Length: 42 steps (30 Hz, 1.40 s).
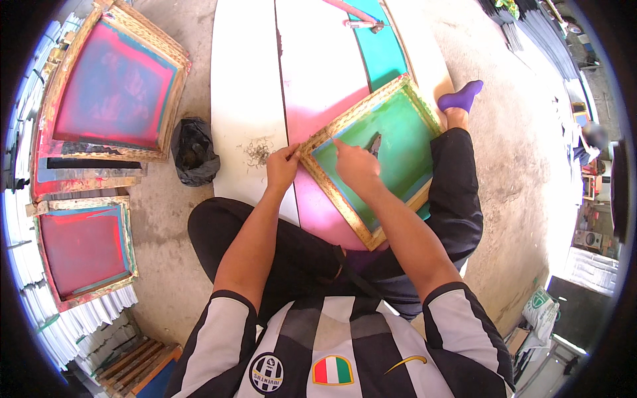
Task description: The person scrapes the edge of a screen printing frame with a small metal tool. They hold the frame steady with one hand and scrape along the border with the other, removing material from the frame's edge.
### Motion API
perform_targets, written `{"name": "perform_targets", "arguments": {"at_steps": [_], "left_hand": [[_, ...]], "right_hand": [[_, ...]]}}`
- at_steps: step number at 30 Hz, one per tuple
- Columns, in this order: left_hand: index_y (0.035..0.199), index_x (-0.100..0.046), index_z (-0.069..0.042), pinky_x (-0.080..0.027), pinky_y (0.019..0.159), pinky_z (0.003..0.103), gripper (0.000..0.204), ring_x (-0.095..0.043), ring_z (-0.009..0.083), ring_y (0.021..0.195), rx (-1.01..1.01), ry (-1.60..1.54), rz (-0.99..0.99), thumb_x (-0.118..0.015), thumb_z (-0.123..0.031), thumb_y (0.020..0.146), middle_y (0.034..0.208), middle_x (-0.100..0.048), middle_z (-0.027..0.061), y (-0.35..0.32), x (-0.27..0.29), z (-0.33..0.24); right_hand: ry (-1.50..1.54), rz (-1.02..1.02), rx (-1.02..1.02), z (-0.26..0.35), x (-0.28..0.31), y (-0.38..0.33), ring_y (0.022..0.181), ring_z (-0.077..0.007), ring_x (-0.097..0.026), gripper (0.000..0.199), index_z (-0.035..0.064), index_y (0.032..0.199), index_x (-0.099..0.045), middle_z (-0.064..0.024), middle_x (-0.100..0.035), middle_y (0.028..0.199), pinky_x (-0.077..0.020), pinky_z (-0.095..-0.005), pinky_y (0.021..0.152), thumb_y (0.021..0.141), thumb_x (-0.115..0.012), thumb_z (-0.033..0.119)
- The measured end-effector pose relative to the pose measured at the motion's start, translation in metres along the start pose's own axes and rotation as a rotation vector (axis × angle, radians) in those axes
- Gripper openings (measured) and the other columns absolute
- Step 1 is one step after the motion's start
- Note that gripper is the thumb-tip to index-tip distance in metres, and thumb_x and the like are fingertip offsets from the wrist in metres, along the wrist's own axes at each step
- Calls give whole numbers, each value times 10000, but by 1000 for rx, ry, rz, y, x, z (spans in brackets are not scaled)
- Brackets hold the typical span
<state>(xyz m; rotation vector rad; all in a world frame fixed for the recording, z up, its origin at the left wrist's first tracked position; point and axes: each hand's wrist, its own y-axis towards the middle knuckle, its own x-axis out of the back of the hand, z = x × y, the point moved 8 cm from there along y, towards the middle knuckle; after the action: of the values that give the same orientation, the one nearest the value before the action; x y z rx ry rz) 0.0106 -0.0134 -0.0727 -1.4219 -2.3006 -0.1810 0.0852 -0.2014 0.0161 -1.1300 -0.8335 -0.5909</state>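
A wooden screen-printing frame (338,205) with green mesh lies tilted across my lap and the boards. At its left corner, my left hand (283,167) is closed, thumb and fingers pinching the frame's edge. Over the mesh, my right hand (357,164) is closed around what looks like pliers (375,144); only a dark end sticks out beyond the hand. Its index finger reaches to the frame's upper-left rail. Left of the frame, a small heap of thin bent staples or wire bits (257,152) is scattered on the white board (245,86).
A black plastic bag (195,152) sits left of the board. Further left, two more screen frames, one large (169,113) and one small (126,239), lean on stacked sheets. A hammer (377,27) rests at the far end. My purple-socked foot (460,98) lies right.
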Motion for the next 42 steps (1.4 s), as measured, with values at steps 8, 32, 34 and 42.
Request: {"name": "perform_targets", "arguments": {"at_steps": [8, 32, 34, 42], "left_hand": [[1207, -715, 1, -541, 911, 347, 319, -731, 266, 1021, 31, 35, 45, -675, -152, 929, 1112, -744, 211, 0, 2, 2], [1198, -727, -8, -547, 862, 328, 311, -728, 225, 941, 55, -69, 26, -715, -146, 919, 1082, -761, 175, -1, 2, -2], [1198, -729, -11, -547, 862, 327, 312, -728, 223, 941, 47, -78, 22, -718, -143, 915, 1080, -762, 171, -1, 1, -1], [1197, -728, -4, -544, 851, 328, 314, -721, 212, 926, 85, -83, 46, -712, -136, 913, 1065, -762, 175, -1, 1, 2]], "right_hand": [[419, -172, 1, -15, -31, 4, 1008, -431, -693, 392, 148, 1390, -616, -256, -711, 1104, -550, -476, 900, 1013, -537, 225], [421, -345, 174, -44, -54, 22, 560, -184, -601, 490, 144, 1464, -555, -123, -664, 739, -489, -355, 537, 1012, -623, 322], [279, -493, 262, -44, -55, 24, 522, -132, -550, 507, 161, 1486, -531, -92, -641, 715, -459, -325, 493, 1018, -617, 334], [1336, 169, -194, -49, -74, 23, 998, -320, -729, 437, 128, 1433, -576, -169, -723, 1184, -574, -455, 750, 1022, -594, 279]]}}
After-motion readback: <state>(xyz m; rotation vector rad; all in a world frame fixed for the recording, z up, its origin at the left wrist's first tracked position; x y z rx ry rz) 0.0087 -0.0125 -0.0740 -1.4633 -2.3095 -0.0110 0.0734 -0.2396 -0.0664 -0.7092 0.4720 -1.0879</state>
